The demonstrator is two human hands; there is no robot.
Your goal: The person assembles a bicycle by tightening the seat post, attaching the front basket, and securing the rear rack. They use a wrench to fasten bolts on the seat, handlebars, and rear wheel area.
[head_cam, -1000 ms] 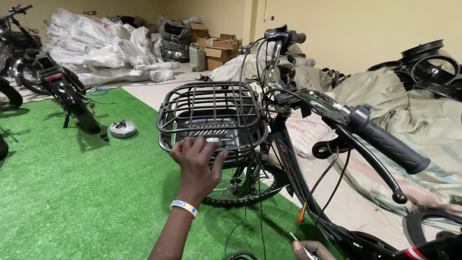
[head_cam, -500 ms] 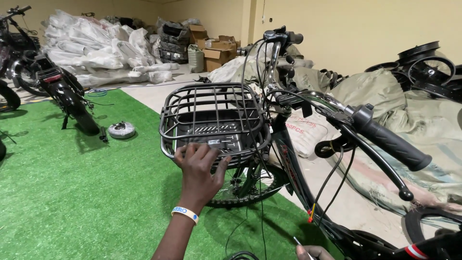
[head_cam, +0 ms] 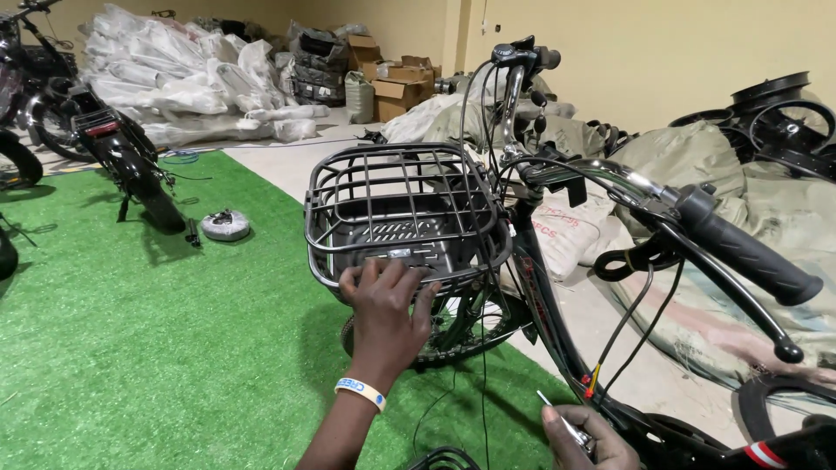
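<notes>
Left hand (head_cam: 387, 309) was spread open against the near rim of the black wire basket (head_cam: 402, 218); at five o'clock, right hand (head_cam: 582, 439) was clenched around a thin metal tool (head_cam: 562, 422).

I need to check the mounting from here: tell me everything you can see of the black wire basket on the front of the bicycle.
The black wire basket is an open-topped cage of thin dark metal bars with a slotted floor panel. It sits upright ahead of the handlebar, above the front wheel, and looks empty. The left hand presses its fingers on the near rim. Thin black cables run down its right side.
</notes>
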